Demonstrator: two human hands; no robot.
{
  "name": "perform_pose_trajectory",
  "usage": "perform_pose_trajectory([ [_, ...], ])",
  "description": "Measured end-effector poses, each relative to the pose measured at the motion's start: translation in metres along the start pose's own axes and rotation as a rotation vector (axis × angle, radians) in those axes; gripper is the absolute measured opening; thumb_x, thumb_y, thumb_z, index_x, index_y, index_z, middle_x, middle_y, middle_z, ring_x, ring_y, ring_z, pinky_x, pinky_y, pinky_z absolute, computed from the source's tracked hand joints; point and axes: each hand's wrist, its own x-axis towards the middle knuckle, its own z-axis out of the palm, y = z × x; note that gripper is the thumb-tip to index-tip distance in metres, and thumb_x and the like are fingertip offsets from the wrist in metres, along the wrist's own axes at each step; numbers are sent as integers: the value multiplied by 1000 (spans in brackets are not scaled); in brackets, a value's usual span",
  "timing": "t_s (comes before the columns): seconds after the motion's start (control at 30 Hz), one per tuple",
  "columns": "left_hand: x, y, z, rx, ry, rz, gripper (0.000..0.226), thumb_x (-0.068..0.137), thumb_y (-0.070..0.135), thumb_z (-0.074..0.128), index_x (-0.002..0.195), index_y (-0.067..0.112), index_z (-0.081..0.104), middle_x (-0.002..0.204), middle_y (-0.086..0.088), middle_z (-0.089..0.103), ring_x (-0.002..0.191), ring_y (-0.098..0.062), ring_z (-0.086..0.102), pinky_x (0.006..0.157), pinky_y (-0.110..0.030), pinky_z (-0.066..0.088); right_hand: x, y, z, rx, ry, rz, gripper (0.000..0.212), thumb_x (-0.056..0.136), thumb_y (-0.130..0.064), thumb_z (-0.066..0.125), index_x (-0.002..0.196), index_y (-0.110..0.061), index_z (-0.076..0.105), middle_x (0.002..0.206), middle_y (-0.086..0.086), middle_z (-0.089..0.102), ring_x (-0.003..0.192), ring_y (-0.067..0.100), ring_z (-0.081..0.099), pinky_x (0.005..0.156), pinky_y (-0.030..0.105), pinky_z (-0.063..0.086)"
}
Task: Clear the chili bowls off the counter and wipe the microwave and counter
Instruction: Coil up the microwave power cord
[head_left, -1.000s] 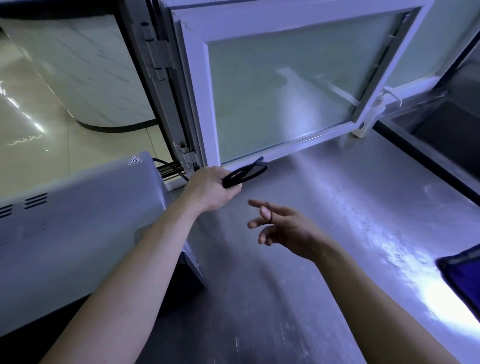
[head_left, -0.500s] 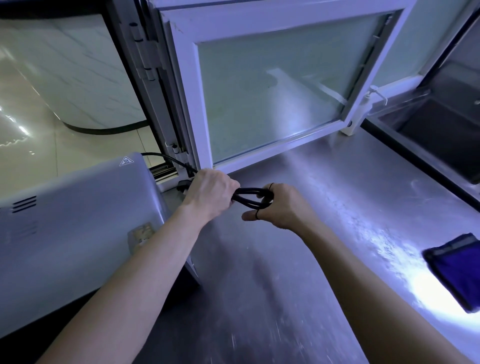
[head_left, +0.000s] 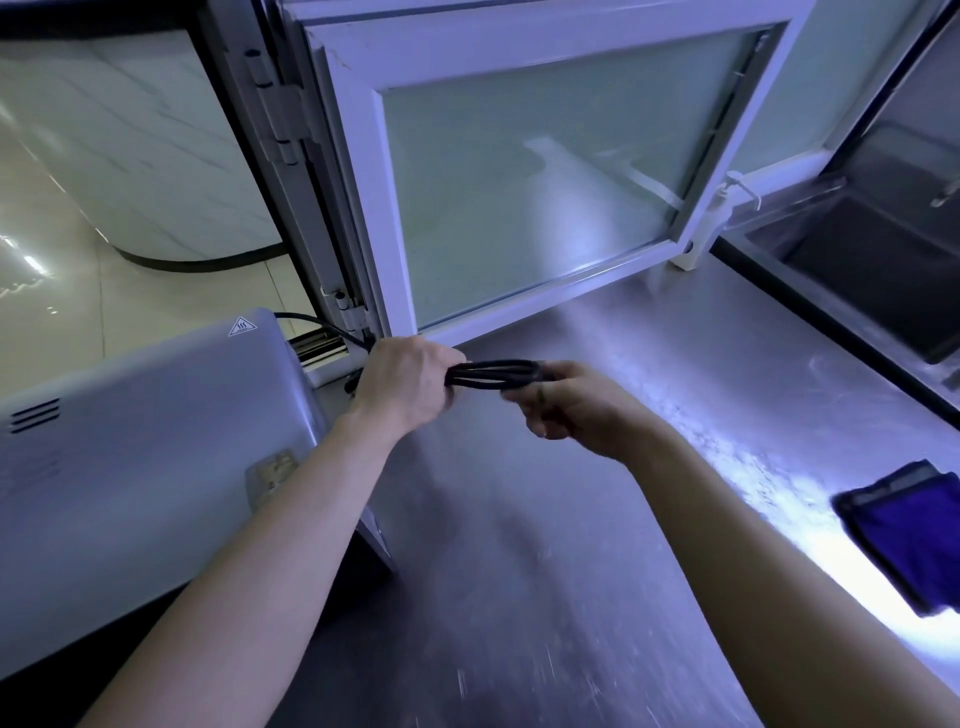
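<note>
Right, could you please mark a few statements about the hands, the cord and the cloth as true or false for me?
1. The left hand and right hand both grip the looped black power cord. True.
2. The blue cloth is in the right hand. False: it lies on the steel counter, apart from both hands.
3. The microwave stands to the left of the hands. True.
4. The pump bottle stands on top of the microwave. False: it stands on the counter beside the sink.
</note>
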Motion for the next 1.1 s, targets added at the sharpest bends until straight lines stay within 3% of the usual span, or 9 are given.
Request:
perform_pose_trajectory([
  [0.1,3,2,-3,-91,-20,-224,47,100,46,61,66,13,60,54,-1,53,57,-34,55,56,-33,31,-21,43,-7,418,233,80,21,108,-9,56,118,-1,73,88,10,72,48,13,50,38,20,27],
  [0.27,10,3,-10,-565,-332,-483,50,90,69,74,64,27,78,64,3,65,68,-21,66,67,-32,44,-41,71,1,-208,520,31,18,85,-34,90,93,-19,84,84,-1,82,49,24,67,48,30,45],
  [0.3,10,0,-11,-652,-365,-490,41,88,68,77,72,31,84,69,14,65,76,-15,68,71,-31,44,-37,62,8,-290,525,-38,19,84,-38,91,92,-24,82,79,-6,81,52,21,71,52,29,53],
  [0.4,7,-2,-21,-909,-325,-463,26,89,50,85,85,24,88,98,1,71,84,-7,72,76,-26,40,-12,38,32,-544,532,-195,21,84,-45,89,87,-25,81,65,-10,74,57,11,71,59,29,59],
  [0.6,5,-5,-25,-1053,-340,-429,19,84,30,91,97,16,89,79,13,79,67,10,61,76,-15,40,31,13,58,-841,562,-360,33,85,-35,78,65,-12,65,57,6,60,59,32,60,49,39,50],
  [0.73,6,-10,-29,-1108,-301,-390,15,89,12,86,101,3,85,74,9,77,64,6,64,68,-6,44,37,5,61,-851,548,-412,43,86,-30,78,55,-17,51,50,5,52,54,33,51,47,35,40],
  [0.83,7,-11,-28,-1019,-327,-359,10,87,15,89,95,9,87,92,-7,83,93,-12,77,95,-21,54,38,7,63,-873,545,-431,51,86,-27,77,51,-20,42,46,3,43,50,28,39,45,31,28],
  [1.0,9,-10,-24,-955,-212,-414,12,86,20,88,83,10,83,82,-19,71,81,-12,60,80,-30,44,33,19,64,-638,554,-458,21,93,-25,76,75,-13,77,60,8,61,51,32,44,44,45,45],
  [1.1,10,-11,-22,-980,-156,-462,11,87,14,84,83,5,81,74,-11,56,78,-18,52,76,-32,38,25,20,59,-624,541,-431,7,94,-28,80,95,-27,86,63,-10,66,49,19,54,48,38,51],
])
